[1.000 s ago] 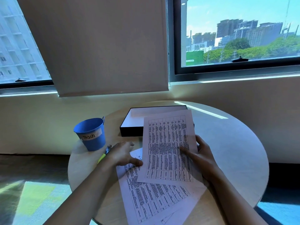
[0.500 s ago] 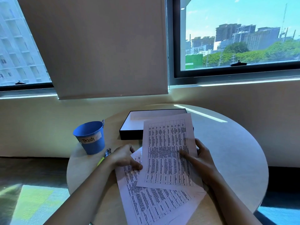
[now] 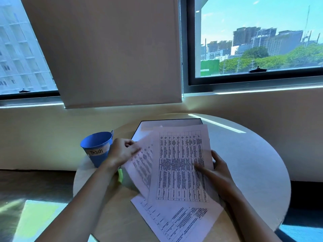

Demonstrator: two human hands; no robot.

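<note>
Several printed sheets with tables lie fanned on a round wooden table. My right hand grips the right edge of the top sheet, thumb across its face. My left hand pinches the upper left edge of a second sheet and lifts it, blurred, from under the top one. A third sheet stays flat beneath, nearest me.
A blue bucket labelled "Trash" stands at the table's left edge, just behind my left hand. A shallow black box with a white inside sits at the far side. A yellow-green highlighter lies below my left wrist. Windows and a blind are behind.
My left hand rose from pressing the lower sheet and now lifts a sheet's left edge up toward the bucket. The right hand keeps its hold on the top sheet.
</note>
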